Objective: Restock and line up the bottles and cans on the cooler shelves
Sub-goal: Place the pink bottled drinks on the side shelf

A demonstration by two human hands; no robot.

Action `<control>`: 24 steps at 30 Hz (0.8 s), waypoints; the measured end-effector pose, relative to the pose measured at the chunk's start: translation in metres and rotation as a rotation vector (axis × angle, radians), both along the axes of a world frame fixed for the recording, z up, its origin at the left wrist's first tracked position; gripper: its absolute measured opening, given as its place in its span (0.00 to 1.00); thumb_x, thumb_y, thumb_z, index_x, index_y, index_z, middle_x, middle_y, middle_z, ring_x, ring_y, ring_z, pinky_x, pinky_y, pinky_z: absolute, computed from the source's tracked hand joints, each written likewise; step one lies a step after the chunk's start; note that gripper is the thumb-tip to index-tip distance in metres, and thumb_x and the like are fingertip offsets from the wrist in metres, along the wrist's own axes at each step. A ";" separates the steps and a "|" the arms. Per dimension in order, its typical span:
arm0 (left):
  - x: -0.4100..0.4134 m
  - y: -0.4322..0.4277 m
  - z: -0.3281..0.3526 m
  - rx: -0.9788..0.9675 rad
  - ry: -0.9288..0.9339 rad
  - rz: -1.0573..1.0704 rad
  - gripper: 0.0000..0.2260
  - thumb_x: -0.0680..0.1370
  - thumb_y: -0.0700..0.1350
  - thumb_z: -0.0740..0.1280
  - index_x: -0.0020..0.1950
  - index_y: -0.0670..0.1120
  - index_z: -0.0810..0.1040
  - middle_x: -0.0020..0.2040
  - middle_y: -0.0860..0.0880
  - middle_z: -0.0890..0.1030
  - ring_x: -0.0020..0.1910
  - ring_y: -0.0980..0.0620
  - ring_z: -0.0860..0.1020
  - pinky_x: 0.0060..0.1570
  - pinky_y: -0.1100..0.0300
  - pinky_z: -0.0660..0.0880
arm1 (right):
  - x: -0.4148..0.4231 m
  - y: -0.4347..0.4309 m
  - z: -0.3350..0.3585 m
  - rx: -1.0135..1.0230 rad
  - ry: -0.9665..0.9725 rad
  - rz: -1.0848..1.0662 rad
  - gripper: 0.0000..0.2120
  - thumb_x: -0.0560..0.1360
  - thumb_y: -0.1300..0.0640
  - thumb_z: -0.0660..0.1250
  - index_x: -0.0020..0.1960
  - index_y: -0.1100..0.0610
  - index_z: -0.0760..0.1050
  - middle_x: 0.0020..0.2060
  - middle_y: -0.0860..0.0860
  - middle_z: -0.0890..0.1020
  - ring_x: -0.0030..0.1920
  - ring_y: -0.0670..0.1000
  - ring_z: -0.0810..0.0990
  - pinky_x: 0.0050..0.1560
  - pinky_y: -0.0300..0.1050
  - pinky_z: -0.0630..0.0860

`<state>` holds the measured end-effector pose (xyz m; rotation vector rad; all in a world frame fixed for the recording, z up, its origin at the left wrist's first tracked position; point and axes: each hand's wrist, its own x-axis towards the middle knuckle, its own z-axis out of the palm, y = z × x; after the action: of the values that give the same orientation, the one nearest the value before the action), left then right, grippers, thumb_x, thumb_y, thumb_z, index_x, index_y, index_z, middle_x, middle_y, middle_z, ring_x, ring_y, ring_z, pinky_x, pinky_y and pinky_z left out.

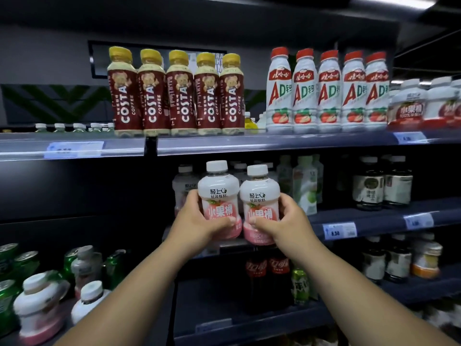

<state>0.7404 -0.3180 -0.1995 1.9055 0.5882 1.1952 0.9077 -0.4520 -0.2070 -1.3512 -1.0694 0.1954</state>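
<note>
I hold two squat white bottles with pink peach labels side by side in front of the middle shelf (374,216). My left hand (199,218) grips the left peach bottle (218,188) low on its body. My right hand (287,218) grips the right peach bottle (259,193) the same way. Both bottles stand upright, caps up, touching each other. Behind them on the shelf stand more white-capped bottles of the same kind (183,186), partly hidden.
The top shelf holds a row of Costa coffee bottles (179,93), white AD bottles with red caps (326,91) and more peach bottles (409,103). Dark tea bottles (381,183) stand right on the middle shelf. Green cans (15,265) and loose peach bottles (40,305) lie lower left; cola bottles (267,273) below.
</note>
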 end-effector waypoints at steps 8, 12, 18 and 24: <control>0.050 0.035 0.003 0.080 0.163 0.036 0.36 0.52 0.64 0.78 0.53 0.55 0.69 0.51 0.56 0.82 0.51 0.56 0.82 0.57 0.47 0.79 | 0.052 0.040 -0.007 0.068 0.011 -0.160 0.28 0.64 0.57 0.82 0.59 0.50 0.74 0.50 0.48 0.85 0.50 0.47 0.85 0.58 0.54 0.81; 0.070 0.043 0.003 0.054 0.179 0.043 0.28 0.59 0.54 0.83 0.50 0.52 0.71 0.49 0.56 0.83 0.48 0.59 0.82 0.56 0.52 0.79 | 0.074 0.050 -0.009 0.024 -0.027 -0.196 0.31 0.63 0.53 0.82 0.61 0.49 0.72 0.51 0.46 0.84 0.51 0.46 0.84 0.58 0.55 0.80; 0.105 0.056 -0.004 0.001 0.217 0.046 0.42 0.49 0.64 0.83 0.57 0.48 0.76 0.49 0.53 0.86 0.49 0.55 0.85 0.56 0.48 0.80 | 0.099 0.055 -0.003 -0.102 -0.172 -0.257 0.27 0.64 0.50 0.82 0.56 0.50 0.70 0.49 0.45 0.81 0.51 0.49 0.81 0.52 0.49 0.78; 0.129 0.033 -0.004 -0.004 0.292 0.150 0.35 0.52 0.61 0.82 0.53 0.48 0.77 0.46 0.53 0.86 0.46 0.55 0.85 0.52 0.50 0.81 | 0.136 0.039 0.000 -0.343 -0.332 -0.270 0.31 0.60 0.34 0.77 0.51 0.49 0.68 0.51 0.49 0.80 0.52 0.53 0.79 0.52 0.52 0.78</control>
<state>0.8699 -0.2852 -0.2037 2.0787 0.9025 1.0107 1.0436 -0.4132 -0.2065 -1.8695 -1.1469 -0.0523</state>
